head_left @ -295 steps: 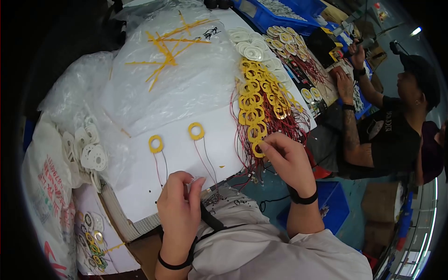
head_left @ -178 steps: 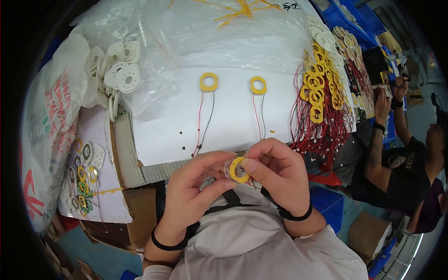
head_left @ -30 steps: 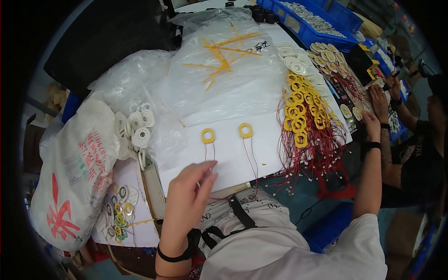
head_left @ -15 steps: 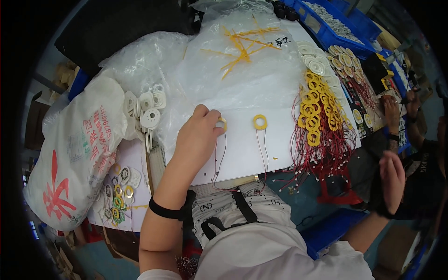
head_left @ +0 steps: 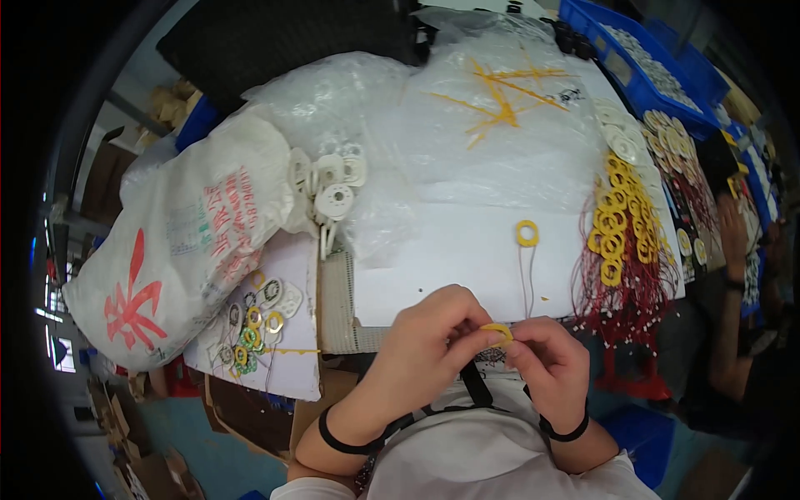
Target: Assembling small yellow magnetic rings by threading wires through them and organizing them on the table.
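While both of your hands meet just below the near edge of the desk, they pinch one small yellow ring between them, close against your chest. Your left hand comes in from the lower left with a dark band at the wrist, its fingers curled over so the fingertips press on the ring's left side. Your right hand, also with a dark band at the wrist, is bent inward and grips the ring's right side with thumb and forefinger. Neither hand is loose; both are closed on that ring. On the white sheet covering the desk, a single ring lies flat, well apart from your hands, with two thin wires trailing from it toward you. To your right, a long heap of yellow rings with red wires suggests many pieces are already done, though you cannot tell from here which pile is finished and which is waiting. To your left, pale flat discs spill from a clear plastic bag, beside a white sack with red markings. Blue bins stand at the far right, where another person's arm reaches in beside the desk.
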### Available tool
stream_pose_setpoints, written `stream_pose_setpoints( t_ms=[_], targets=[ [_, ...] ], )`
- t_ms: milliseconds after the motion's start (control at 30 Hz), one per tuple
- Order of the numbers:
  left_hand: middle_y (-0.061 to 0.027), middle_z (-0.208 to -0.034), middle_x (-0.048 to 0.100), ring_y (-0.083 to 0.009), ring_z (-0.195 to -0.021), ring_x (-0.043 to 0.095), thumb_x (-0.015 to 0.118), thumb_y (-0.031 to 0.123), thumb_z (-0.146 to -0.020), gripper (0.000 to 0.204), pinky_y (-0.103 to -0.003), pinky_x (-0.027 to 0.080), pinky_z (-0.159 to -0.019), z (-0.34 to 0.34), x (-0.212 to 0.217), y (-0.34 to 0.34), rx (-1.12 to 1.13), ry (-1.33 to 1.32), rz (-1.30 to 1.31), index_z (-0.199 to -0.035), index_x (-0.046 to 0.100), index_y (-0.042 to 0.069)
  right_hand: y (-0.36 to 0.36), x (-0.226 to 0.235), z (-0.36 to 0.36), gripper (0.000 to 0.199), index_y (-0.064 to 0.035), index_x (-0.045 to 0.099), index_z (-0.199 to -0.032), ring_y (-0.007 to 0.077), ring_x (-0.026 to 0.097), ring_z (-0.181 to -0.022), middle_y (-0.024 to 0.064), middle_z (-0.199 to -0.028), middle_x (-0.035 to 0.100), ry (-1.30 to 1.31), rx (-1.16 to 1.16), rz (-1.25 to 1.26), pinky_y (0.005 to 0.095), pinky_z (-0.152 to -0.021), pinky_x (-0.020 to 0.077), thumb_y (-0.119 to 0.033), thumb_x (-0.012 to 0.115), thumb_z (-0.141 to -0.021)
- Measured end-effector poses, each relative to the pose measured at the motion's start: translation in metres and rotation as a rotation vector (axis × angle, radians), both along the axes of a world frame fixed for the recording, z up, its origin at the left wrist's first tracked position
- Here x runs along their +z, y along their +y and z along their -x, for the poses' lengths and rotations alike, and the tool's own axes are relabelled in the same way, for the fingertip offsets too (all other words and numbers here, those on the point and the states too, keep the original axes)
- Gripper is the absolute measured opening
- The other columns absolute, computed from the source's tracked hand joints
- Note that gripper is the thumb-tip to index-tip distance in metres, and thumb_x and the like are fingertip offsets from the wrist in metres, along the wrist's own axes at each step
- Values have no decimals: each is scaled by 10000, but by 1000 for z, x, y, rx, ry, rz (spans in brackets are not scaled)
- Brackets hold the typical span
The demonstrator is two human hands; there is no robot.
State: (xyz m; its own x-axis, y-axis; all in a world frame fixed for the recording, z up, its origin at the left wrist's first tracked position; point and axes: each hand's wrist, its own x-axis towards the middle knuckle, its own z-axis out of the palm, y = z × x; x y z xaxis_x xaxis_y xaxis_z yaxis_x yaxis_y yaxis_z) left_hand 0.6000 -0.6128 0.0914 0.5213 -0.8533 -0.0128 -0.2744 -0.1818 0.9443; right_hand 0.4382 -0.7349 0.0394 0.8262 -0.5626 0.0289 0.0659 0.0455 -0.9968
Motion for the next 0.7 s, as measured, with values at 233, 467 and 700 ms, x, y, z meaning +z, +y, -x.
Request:
stream_pose_setpoints(
  t_ms=[233,467,700],
  targets=[
    [-59,-868,659,-88,-757,638,727,28,-894,121,-232,514,-667,-2,-14,12,39,185,-47,-932,616,2,9,3,-15,110,40,635,-999,100,645,-759,85,-946,689,23,-27,-340,223,-657,528,71,676,-902],
    [-125,-905,640,-220,-734,644,683,39,-899,131,-305,508,-653,-59,-30,35,479,-585,-72,-1002,633,-25,1,-14,-14,111,40,627,-983,86,619,-701,81,-891,683,-53,-11,-263,217,-614,499,72,685,-894],
    [-183,-915,618,-339,-738,638,719,72,-838,229,-422,504,-669,-126,-66,65,665,-995,-483,-1032,636,-17,-6,14,6,105,43,616,-963,98,603,-659,140,-940,665,-91,104,-285,213,-584,480,90,669,-886]
  ],
)
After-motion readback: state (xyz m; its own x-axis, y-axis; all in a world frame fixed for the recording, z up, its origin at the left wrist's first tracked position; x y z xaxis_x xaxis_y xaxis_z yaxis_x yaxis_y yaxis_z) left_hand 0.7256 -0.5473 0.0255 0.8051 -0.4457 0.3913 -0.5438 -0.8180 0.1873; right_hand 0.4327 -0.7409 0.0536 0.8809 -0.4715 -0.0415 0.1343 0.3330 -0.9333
